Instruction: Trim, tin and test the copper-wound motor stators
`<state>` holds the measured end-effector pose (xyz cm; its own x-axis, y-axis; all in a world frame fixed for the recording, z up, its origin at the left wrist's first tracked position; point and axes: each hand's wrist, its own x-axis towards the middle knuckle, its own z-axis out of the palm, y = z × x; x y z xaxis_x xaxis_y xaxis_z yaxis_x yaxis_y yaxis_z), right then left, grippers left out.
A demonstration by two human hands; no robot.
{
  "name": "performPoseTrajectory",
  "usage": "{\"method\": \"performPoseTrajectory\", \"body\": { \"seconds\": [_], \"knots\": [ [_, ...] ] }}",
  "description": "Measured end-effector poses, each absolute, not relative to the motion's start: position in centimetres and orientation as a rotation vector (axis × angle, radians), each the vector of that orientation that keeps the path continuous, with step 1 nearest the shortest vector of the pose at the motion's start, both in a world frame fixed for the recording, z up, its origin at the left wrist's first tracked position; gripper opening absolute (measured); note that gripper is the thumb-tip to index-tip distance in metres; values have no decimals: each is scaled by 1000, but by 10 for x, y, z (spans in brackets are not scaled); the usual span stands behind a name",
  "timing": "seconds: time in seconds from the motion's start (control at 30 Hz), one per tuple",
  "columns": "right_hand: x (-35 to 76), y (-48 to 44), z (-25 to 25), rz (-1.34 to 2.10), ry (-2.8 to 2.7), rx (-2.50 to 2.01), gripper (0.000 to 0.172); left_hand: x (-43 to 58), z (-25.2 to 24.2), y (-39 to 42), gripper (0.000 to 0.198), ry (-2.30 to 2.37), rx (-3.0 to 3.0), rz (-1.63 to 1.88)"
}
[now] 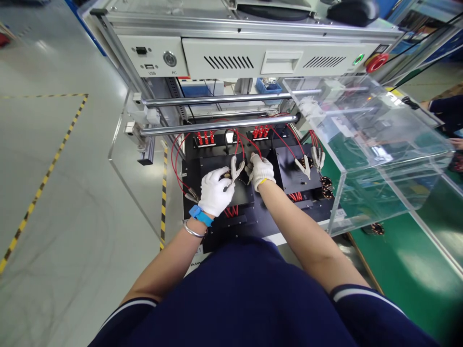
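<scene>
My left hand, in a white glove, closes its thumb and fingers round a small wire-wound coil, partly hidden by the fingers. A white-handled clip on red leads stands right at those fingertips, its jaws by the coil. Just to the right, my right hand, also gloved, has its fingers curled together, and red wires run down to it. What these fingers grip is hidden. A thin wire end shows between the hands. Both hands are over the left dark plate of the black fixture.
On the right plate another white clip sits by a coil. More coils lie on the green surface. Metal rods cross beyond the hands, and a clear cover juts out at right. A person's sleeve shows far right.
</scene>
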<state>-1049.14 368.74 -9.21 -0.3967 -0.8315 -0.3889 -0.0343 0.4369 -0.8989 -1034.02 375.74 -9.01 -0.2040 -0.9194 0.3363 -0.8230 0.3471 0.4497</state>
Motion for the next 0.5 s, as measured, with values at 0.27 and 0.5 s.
{"method": "performPoseTrajectory", "body": {
  "seconds": [0.27, 0.5],
  "knots": [
    [-10479, 3689, -99, -1338, 1570, -433, 16, -10342, -96, 3755, 9, -2007, 1466, -246],
    [-10490, 3691, -106, -1344, 1602, -522, 34, -10321, -88, 3783, 50, -1770, 1507, -399]
  ]
}}
